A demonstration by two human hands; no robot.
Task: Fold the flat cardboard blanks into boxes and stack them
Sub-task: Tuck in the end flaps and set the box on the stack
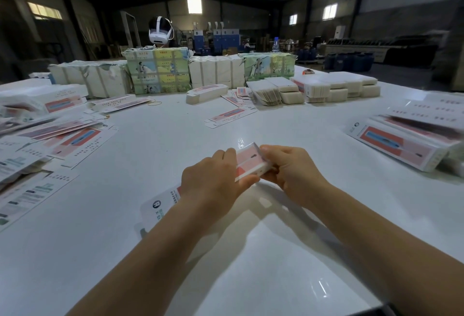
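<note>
A long white and pink cardboard box (247, 162) lies between my two hands, just above the white table (251, 253). My left hand (213, 177) grips its middle, thumb under the near edge; the box's near end sticks out below my left wrist. My right hand (288, 172) pinches the far end, fingers curled over the end flap. Folded boxes (404, 143) lie stacked at the right. Flat printed blanks (62, 137) are spread in a loose pile at the left.
One flat blank (231, 115) lies alone in mid-table. Wrapped bundles (158, 72) and stacks of small cards (326, 88) line the far edge. A person wearing a white headset (160, 30) stands behind the bundles.
</note>
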